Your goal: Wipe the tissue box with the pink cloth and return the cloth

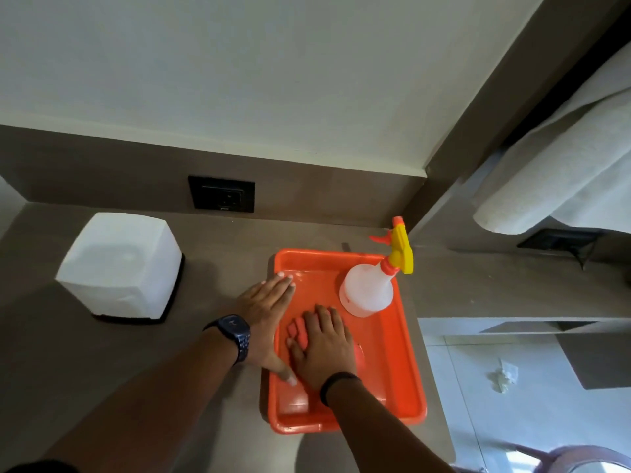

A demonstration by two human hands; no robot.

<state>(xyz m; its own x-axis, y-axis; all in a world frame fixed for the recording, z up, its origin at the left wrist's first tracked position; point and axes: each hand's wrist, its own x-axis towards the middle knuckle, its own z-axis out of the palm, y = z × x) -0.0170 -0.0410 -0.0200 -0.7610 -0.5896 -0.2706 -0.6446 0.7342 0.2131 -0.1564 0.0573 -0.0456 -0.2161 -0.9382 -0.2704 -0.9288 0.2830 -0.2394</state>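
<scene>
The white tissue box (119,264) stands on a dark base at the left of the brown counter, apart from both hands. The folded pink cloth (297,331) lies in the orange tray (411,377), mostly covered by my right hand (324,346). That hand presses down on the cloth, with thumb and fingers curled around its left end. My left hand (266,308), with a dark watch on its wrist, lies flat across the tray's left rim with fingers spread and nothing in it.
A translucent spray bottle (367,291) with a yellow and orange trigger stands in the tray's far right corner. A black wall socket (221,193) sits behind the counter. White towels (560,179) hang at the right, where the counter ends above a tiled floor.
</scene>
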